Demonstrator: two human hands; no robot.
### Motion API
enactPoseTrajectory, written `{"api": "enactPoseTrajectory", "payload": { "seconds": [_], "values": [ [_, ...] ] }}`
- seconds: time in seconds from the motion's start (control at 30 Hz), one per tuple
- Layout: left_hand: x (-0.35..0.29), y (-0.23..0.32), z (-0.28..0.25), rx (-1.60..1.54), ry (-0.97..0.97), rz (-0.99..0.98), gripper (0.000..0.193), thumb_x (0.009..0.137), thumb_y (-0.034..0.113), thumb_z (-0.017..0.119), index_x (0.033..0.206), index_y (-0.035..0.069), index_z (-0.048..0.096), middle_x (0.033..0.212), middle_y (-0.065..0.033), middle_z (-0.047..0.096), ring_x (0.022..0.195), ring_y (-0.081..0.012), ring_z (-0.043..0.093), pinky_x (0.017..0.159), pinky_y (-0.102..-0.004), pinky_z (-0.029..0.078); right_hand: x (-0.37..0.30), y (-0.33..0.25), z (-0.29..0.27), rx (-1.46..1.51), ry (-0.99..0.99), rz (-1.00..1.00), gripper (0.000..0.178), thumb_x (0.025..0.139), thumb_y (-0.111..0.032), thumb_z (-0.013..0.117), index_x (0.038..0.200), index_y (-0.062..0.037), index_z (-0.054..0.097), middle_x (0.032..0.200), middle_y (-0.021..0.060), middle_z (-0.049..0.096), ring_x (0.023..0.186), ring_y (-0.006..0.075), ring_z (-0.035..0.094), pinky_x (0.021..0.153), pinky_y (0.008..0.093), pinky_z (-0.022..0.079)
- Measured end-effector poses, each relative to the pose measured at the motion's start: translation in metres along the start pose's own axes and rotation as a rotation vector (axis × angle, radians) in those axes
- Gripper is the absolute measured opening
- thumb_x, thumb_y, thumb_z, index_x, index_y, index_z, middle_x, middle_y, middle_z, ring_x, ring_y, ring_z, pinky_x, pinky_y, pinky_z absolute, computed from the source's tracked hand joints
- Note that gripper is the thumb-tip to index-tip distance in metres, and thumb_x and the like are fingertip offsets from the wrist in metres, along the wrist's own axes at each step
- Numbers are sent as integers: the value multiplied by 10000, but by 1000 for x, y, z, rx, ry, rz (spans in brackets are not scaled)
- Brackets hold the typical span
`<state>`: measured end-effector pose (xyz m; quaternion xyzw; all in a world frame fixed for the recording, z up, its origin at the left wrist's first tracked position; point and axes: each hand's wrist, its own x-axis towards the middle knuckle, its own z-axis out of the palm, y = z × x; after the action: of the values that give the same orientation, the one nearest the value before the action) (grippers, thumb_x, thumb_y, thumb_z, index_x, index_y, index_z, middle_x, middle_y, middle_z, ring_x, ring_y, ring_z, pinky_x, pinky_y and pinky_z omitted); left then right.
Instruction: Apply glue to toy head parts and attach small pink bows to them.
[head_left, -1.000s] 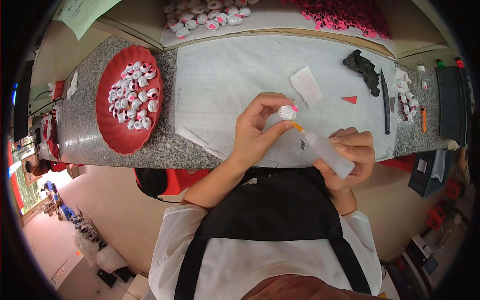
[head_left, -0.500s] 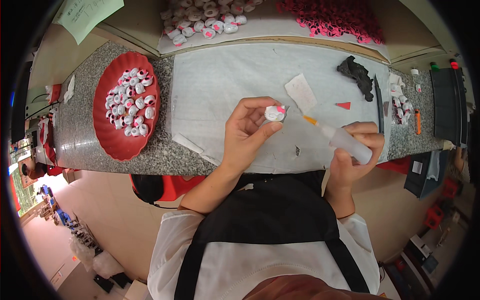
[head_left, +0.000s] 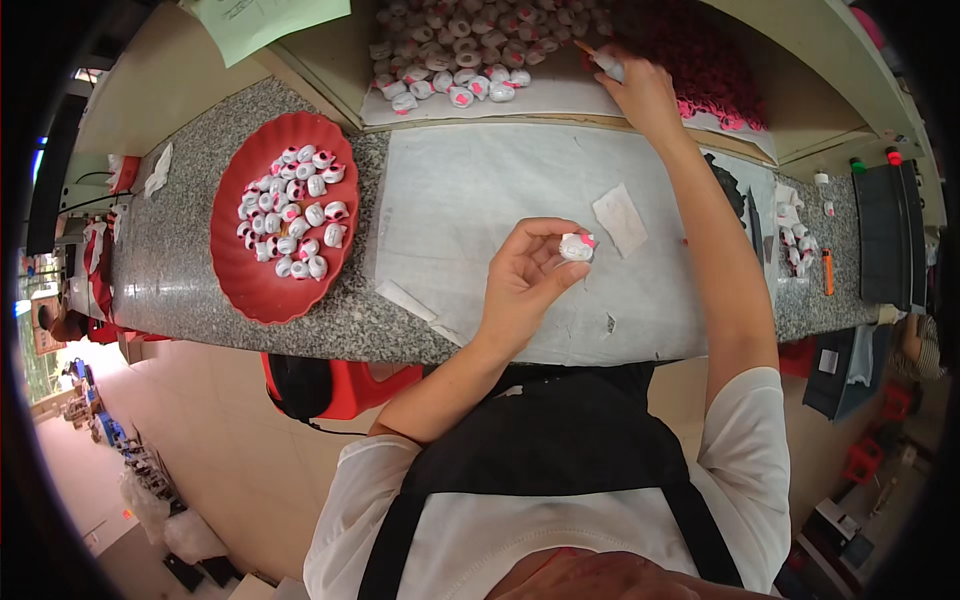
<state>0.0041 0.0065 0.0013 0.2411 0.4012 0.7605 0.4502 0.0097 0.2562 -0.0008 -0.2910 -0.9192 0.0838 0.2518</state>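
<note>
My left hand (head_left: 528, 272) pinches a small white rounded piece (head_left: 575, 248) with a pink patch between thumb and fingertips, above the paper-covered worktop (head_left: 460, 200). Stretched far forward, my right hand (head_left: 644, 92) is inside the shelf compartment and closed around a translucent squeeze bottle (head_left: 609, 68) with an orange tip. The bottle lies between many similar white pieces (head_left: 465, 58) on the left and a heap of small pink parts (head_left: 722, 112) on the right. Part of the bottle is hidden by my fingers.
A red scalloped dish (head_left: 232, 240) of white-and-pink pieces stands on the granite counter at left. A white cloth scrap (head_left: 620, 220) lies on the paper. Farther right are a crumpled black thing (head_left: 725, 176), partly behind my forearm, and an orange stick (head_left: 827, 272).
My right hand has moved with the squeeze bottle from low over the worktop forward into the shelf. My left hand still holds the white piece. The view has shifted.
</note>
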Motion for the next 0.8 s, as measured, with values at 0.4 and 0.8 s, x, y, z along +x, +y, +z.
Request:
{"api": "enactPoseTrajectory", "payload": {
  "seconds": [0.4, 0.8],
  "values": [
    [0, 3, -5, -94, 146, 90, 315, 694, -51, 553, 977, 22, 435, 931, -87, 506, 830, -164, 518, 759, -261, 404, -37, -21, -27, 166, -170, -137, 180, 645, -83, 604, 804, -14, 554, 794, 96, 541, 724, 280, 527, 623, 331, 412],
    [-2, -4, -3, 75, 58, 59, 343, 694, -62, 558, 1011, 1, 445, 951, -74, 497, 877, -118, 490, 765, -234, 403, -120, -48, -94, 1102, -123, 435, 50, 682, 18, 547, 718, 26, 512, 702, 74, 537, 517, 92, 456, 469, 201, 353]
  ]
}}
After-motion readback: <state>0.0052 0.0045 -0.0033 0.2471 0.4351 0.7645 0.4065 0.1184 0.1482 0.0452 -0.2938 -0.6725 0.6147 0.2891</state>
